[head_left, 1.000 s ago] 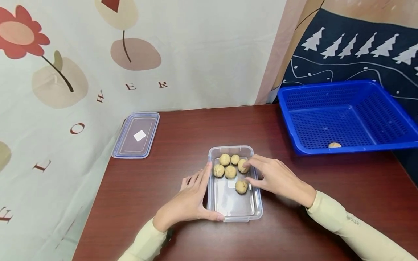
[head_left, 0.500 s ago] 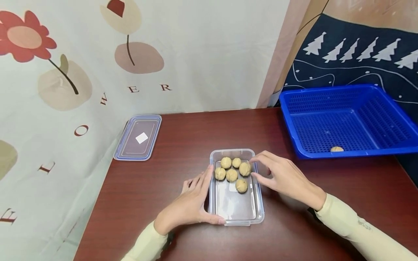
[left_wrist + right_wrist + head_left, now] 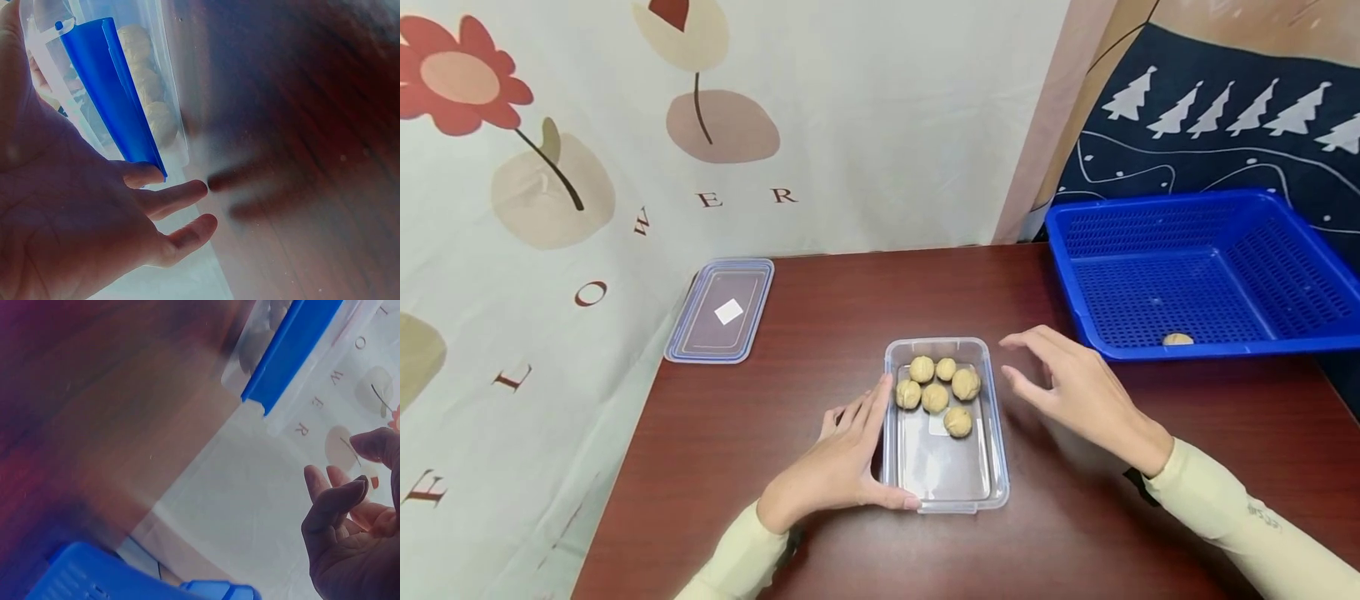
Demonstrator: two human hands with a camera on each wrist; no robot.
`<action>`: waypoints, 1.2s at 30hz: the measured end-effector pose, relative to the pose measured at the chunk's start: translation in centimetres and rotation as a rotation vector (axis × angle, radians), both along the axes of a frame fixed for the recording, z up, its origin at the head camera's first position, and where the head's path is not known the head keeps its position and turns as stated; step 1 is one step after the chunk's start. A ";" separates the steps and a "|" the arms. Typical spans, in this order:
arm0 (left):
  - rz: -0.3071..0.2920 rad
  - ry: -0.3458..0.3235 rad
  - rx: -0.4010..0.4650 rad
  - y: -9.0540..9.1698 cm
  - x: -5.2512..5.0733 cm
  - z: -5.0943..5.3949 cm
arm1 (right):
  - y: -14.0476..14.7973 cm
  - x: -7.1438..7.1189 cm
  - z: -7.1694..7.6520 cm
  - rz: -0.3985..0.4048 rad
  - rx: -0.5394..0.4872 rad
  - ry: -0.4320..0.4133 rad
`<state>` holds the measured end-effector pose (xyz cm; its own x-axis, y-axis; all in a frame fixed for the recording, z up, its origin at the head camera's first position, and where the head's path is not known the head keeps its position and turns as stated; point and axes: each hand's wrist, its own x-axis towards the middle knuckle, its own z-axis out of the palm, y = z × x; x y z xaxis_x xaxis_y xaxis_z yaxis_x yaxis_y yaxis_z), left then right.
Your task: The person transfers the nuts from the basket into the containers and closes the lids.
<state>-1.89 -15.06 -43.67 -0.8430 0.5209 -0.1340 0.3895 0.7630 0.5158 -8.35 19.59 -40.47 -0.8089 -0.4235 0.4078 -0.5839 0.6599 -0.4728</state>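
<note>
A clear plastic food container [image 3: 946, 492] stands on the table, with several walnuts [image 3: 935, 398] gathered mostly toward its far end. My left hand [image 3: 831, 467] rests against it, fingers fairly straight along the left wall and thumb at the near rim. In the left wrist view, fingertips of this left hand [image 3: 87, 206] touch the blue side latch [image 3: 112, 94]. Beside the container's right wall my right hand [image 3: 1086, 396] hovers with bent, parted fingers and nothing between them. The right wrist view shows the same right hand [image 3: 356, 525] apart from the container.
A blue perforated basket [image 3: 1217, 350] sits at the back right, a single walnut [image 3: 1177, 339] partly visible behind its near rim. Toward the back left lies a flat lid [image 3: 718, 325] with a white label. A printed cloth [image 3: 880, 125] hangs behind the table.
My right hand has drawn back rightward from the walnuts, out of the container. One walnut at the right wall is now free of its fingers. The left hand stays on the container.
</note>
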 end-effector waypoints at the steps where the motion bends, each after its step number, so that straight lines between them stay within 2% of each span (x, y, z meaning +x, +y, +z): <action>1: -0.001 0.000 -0.001 0.0 0.0 0.0 | 0.1 -0.1 0.1 -0.009 -0.004 0.007; 10: 0.002 -0.005 0.002 0.0 0.0 0.0 | 1.3 -1.1 1.2 -0.080 -0.026 0.082; 21: 0.001 -0.014 -0.001 0.0 0.0 0.0 | 3.6 -1.7 2.4 -0.198 -0.018 0.061; 36: -0.002 -0.008 -0.003 -0.1 -0.1 0.0 | 6.1 -2.5 2.0 -0.287 0.011 0.031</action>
